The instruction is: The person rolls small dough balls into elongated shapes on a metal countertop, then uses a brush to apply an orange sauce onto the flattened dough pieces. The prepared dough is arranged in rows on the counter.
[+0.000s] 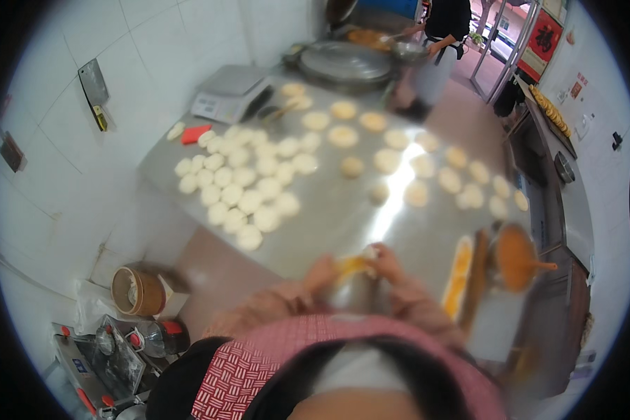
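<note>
My left hand (323, 273) and my right hand (386, 264) are close together at the near edge of a metal worktable (325, 226). Between them is a blurred yellow and whitish piece (353, 264), which looks like dough with filling; both hands seem to grip it. A roundish metallic surface shows just below the hands, blurred. Many pale dough rounds (232, 194) lie at the left of the table, and flatter, yellowish rounds (387, 160) are spread over its middle and right. A long dough strip topped with orange filling (458, 275) lies at the right, beside a wooden rolling pin (475, 278).
A bowl of orange filling (515, 257) with a spatula stands at the right. A scale (231, 97) and a large round griddle (345, 63) are at the back. A person (443, 37) stands beyond the table. A wooden bucket (136, 291) stands low at the left.
</note>
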`<state>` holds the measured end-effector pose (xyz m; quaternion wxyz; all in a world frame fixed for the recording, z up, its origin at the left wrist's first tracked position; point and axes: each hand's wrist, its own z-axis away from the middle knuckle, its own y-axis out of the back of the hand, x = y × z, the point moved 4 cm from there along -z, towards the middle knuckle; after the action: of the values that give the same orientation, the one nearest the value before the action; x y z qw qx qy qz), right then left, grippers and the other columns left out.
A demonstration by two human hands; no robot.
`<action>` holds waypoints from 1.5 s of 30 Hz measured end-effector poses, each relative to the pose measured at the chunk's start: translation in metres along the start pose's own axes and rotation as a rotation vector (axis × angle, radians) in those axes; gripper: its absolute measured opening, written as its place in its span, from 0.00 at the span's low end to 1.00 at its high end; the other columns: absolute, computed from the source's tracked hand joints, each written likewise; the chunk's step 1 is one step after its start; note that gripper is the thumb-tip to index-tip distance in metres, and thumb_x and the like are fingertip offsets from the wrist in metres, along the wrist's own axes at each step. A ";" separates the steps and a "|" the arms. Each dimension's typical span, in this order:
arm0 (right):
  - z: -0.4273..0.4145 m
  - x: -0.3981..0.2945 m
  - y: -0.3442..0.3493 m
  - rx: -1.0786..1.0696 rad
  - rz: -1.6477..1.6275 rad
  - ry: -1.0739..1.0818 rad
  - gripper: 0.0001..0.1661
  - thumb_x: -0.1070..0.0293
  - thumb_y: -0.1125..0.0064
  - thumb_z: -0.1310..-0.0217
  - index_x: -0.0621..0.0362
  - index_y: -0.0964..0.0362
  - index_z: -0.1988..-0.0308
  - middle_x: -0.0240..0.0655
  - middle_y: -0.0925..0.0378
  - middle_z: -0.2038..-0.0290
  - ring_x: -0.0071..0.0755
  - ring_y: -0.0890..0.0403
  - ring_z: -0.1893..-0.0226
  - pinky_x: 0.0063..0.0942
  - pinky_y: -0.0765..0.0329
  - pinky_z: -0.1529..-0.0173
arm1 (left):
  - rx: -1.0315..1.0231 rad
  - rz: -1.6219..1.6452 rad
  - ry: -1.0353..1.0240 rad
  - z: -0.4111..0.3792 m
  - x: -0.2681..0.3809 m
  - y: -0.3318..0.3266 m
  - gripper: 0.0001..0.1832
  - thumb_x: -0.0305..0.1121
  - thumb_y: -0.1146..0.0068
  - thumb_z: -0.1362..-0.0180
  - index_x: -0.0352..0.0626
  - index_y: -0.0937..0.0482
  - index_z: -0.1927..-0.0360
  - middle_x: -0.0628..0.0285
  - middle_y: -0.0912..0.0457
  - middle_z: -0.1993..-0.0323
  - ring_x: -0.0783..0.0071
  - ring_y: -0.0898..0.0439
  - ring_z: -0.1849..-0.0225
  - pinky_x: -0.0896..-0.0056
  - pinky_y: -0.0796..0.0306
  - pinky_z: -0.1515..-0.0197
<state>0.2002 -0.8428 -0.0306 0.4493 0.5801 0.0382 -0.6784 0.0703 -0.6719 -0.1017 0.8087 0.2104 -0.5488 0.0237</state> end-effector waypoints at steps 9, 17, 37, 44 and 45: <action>-0.001 0.111 0.100 0.534 0.545 0.026 0.24 0.58 0.40 0.52 0.59 0.28 0.55 0.50 0.25 0.59 0.54 0.26 0.56 0.41 0.29 0.50 | -0.331 0.299 -0.005 -0.001 0.004 -0.029 0.14 0.31 0.46 0.44 0.34 0.25 0.56 0.63 0.22 0.69 0.76 0.26 0.70 0.76 0.30 0.66; 0.001 0.117 0.086 0.544 0.579 0.003 0.24 0.64 0.45 0.50 0.57 0.30 0.51 0.53 0.28 0.59 0.56 0.28 0.57 0.42 0.30 0.51 | -0.058 -0.637 -0.331 0.012 0.065 -0.047 0.15 0.33 0.40 0.54 0.34 0.25 0.65 0.52 0.20 0.71 0.64 0.21 0.69 0.70 0.29 0.67; -0.023 0.031 0.013 0.115 0.348 0.183 0.19 0.66 0.44 0.53 0.60 0.30 0.58 0.47 0.23 0.72 0.45 0.20 0.72 0.35 0.24 0.62 | -0.130 0.069 0.037 0.002 0.014 -0.018 0.10 0.26 0.39 0.54 0.35 0.23 0.67 0.63 0.21 0.73 0.80 0.26 0.73 0.78 0.30 0.70; 0.005 -0.034 -0.028 -0.308 0.253 0.022 0.11 0.65 0.45 0.52 0.61 0.25 0.71 0.42 0.21 0.75 0.40 0.20 0.78 0.34 0.24 0.69 | -0.007 0.013 0.091 0.005 -0.008 0.011 0.11 0.26 0.40 0.51 0.35 0.24 0.64 0.63 0.21 0.71 0.79 0.25 0.72 0.78 0.30 0.68; 0.001 -0.015 -0.044 -0.294 0.231 0.118 0.11 0.65 0.45 0.51 0.59 0.24 0.69 0.43 0.21 0.73 0.38 0.20 0.75 0.32 0.24 0.67 | 0.025 0.032 0.085 0.004 -0.011 0.013 0.11 0.27 0.40 0.51 0.35 0.24 0.63 0.62 0.21 0.71 0.79 0.25 0.71 0.77 0.29 0.68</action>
<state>0.1697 -0.8087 -0.0391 0.6009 0.5477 0.0964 -0.5742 0.0591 -0.6598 -0.1060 0.8280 0.2107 -0.5169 0.0525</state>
